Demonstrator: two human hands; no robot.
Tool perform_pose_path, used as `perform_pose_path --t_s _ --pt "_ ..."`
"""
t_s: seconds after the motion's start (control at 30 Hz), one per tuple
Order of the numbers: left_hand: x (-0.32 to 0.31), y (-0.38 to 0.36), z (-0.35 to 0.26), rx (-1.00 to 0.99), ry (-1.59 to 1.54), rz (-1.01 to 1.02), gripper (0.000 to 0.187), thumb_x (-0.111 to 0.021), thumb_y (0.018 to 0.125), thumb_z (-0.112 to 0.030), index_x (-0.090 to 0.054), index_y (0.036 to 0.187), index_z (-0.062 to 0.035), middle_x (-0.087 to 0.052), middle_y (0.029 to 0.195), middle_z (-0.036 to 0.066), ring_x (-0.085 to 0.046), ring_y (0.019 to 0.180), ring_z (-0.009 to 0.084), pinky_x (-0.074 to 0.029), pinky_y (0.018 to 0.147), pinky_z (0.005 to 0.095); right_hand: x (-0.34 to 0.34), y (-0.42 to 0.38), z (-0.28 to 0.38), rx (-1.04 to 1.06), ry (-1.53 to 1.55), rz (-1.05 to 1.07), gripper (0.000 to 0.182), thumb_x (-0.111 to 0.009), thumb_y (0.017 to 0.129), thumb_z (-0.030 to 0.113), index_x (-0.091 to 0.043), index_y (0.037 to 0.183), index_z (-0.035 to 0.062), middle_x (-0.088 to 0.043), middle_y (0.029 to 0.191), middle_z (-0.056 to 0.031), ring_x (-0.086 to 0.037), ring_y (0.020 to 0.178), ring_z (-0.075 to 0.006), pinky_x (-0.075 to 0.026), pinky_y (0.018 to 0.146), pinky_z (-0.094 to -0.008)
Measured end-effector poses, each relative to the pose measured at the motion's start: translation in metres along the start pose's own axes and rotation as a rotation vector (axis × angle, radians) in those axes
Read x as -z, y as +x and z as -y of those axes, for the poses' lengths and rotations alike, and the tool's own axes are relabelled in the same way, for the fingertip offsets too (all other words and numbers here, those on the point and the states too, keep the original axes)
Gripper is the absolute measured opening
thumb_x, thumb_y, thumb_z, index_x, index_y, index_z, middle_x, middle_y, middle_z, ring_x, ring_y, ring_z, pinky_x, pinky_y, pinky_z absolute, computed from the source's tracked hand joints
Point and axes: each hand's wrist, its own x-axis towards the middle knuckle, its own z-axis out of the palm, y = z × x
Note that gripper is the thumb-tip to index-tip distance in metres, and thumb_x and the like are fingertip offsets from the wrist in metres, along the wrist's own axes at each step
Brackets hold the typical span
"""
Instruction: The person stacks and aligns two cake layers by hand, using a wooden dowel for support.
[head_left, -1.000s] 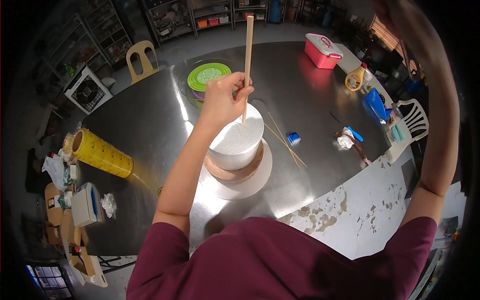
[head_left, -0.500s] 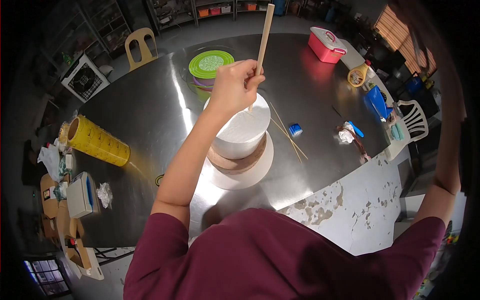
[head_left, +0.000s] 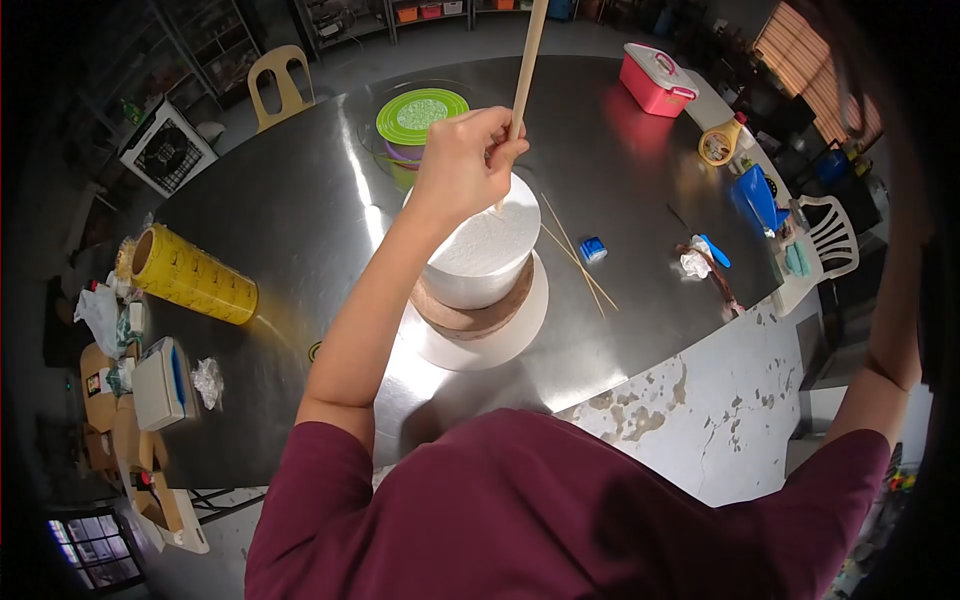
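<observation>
My left hand [head_left: 465, 165] is closed around a wooden dowel [head_left: 530, 65], which stands nearly upright with a slight tilt. The dowel's lower end meets the top of a white round block [head_left: 485, 245], perhaps a foam cake tier. Beneath that block is a brown round layer [head_left: 475, 318], resting on a wider white round board [head_left: 480, 355]. My right arm [head_left: 893, 340] is raised far out at the right edge; its hand is lost in the dark, blurred upper corner. Thin wooden sticks [head_left: 578, 258] and a small blue item [head_left: 593, 249] lie right of the block.
On the metal table [head_left: 620, 180] stand a green-topped turntable [head_left: 422, 115], a pink lidded box [head_left: 655, 80] and a yellow roll [head_left: 200, 278]. A kitchen scale [head_left: 160, 385] and crumpled plastic [head_left: 208, 383] lie left. Crumpled white material [head_left: 695, 262] sits by a blue-handled tool [head_left: 716, 252].
My left hand and the dowel have shifted slightly within the view, with the dowel's top now at the upper edge. The whole scene has moved a little upward. The right arm stays raised.
</observation>
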Motion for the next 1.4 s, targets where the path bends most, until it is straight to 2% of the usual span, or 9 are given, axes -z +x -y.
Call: perform_pose_path --t_s 0.2,0.33,0.5,0.67,0.73,0.87,0.97,1.13,1.4 --pt "-0.002 0.0 -0.001 0.037 -0.018 0.01 0.008 -0.066 0.073 -0.001 -0.063 0.081 0.0001 -0.063 0.066 0.009 -0.062 0.057 0.0147 -0.051 0.055 0.0242 -0.018 -0.022 0.012 0.265 -0.788 0.419 0.026 -0.043 0.093 0.022 -0.055 0.082 0.0011 -0.058 0.07 -0.0117 -0.056 0.067 -0.0224 -0.047 0.064 -0.0332" --pt "-0.001 -0.001 -0.002 0.034 0.001 0.012 0.009 -0.067 0.074 -0.001 -0.063 0.082 0.0001 -0.064 0.067 0.009 -0.061 0.056 0.0144 -0.05 0.055 0.0243 0.0 0.008 0.001 -0.01 0.029 0.323 0.035 -0.041 0.097 0.028 -0.049 0.072 0.004 -0.041 0.054 0.0009 -0.042 0.044 -0.007 -0.035 0.038 -0.0228" --pt "0.001 -0.001 -0.002 0.031 0.024 0.003 0.009 -0.067 0.074 -0.002 -0.064 0.083 0.0001 -0.063 0.067 0.008 -0.061 0.057 0.0133 -0.05 0.055 0.0239 -0.01 0.013 -0.003 -0.007 -0.269 0.639 0.034 -0.041 0.097 0.028 -0.052 0.076 0.0032 -0.044 0.053 0.0001 -0.043 0.043 -0.0081 -0.035 0.038 -0.0246" --pt "0.0 -0.004 0.001 0.056 -0.011 0.0 0.008 -0.066 0.076 -0.003 -0.063 0.082 0.0004 -0.063 0.066 0.008 -0.062 0.057 0.0123 -0.05 0.054 0.0234 -0.01 0.005 -0.001 0.035 -0.103 0.465 0.034 -0.04 0.096 0.029 -0.053 0.078 0.0031 -0.044 0.051 0.0 -0.042 0.043 -0.01 -0.034 0.038 -0.0249" --pt "0.003 -0.002 0.0 0.06 0.004 -0.001 0.007 -0.065 0.076 -0.003 -0.063 0.082 0.0004 -0.064 0.066 0.008 -0.062 0.057 0.0123 -0.05 0.055 0.0233 -0.02 0.001 -0.007 0.22 -0.522 0.518 0.035 -0.039 0.096 0.028 -0.054 0.079 0.0015 -0.047 0.053 -0.0027 -0.045 0.046 -0.0139 -0.036 0.039 -0.027" --pt "0.0 -0.002 -0.001 0.075 0.026 0.008 0.008 -0.065 0.076 -0.002 -0.064 0.083 0.0 -0.064 0.066 0.008 -0.063 0.058 0.0128 -0.051 0.055 0.0234 -0.02 0.003 0.023 -0.25 -0.132 0.41 0.033 -0.04 0.097 0.028 -0.05 0.078 0.003 -0.037 0.051 0.0027 -0.032 0.04 -0.0066 -0.027 0.035 -0.0229" --pt "0.003 -0.004 0.0 0.068 0.047 0.012 0.008 -0.065 0.076 -0.003 -0.064 0.083 -0.0002 -0.064 0.066 0.008 -0.063 0.058 0.0133 -0.051 0.056 0.0237 -0.031 -0.002 0.011 -0.03 -0.094 0.174 0.033 -0.039 0.098 0.029 -0.046 0.077 0.005 -0.032 0.049 0.0048 -0.027 0.037 -0.0051 -0.022 0.033 -0.0233" --pt "0.003 -0.003 -0.005 0.102 0.024 -0.002 0.009 -0.068 0.075 -0.005 -0.064 0.082 -0.0004 -0.065 0.067 0.007 -0.063 0.06 0.0116 -0.052 0.058 0.024 -0.031 -0.01 -0.013 0.015 0.095 0.327 0.035 -0.039 0.098 0.029 -0.045 0.073 0.0057 -0.029 0.048 0.0072 -0.024 0.036 -0.0034 -0.02 0.032 -0.0219" --pt "0.003 0.005 -0.003 0.037 0.088 -0.032 0.016 -0.076 0.067 -0.011 -0.063 0.071 -0.0017 -0.063 0.058 0.004 -0.061 0.051 0.0088 -0.047 0.049 0.0198 -0.056 -0.05 -0.091 -0.326 0.201 0.348 0.037 -0.045 0.094 0.039 -0.053 0.079 0.0065 -0.044 0.058 0.0049 -0.041 0.049 -0.0047 -0.035 0.043 -0.021"
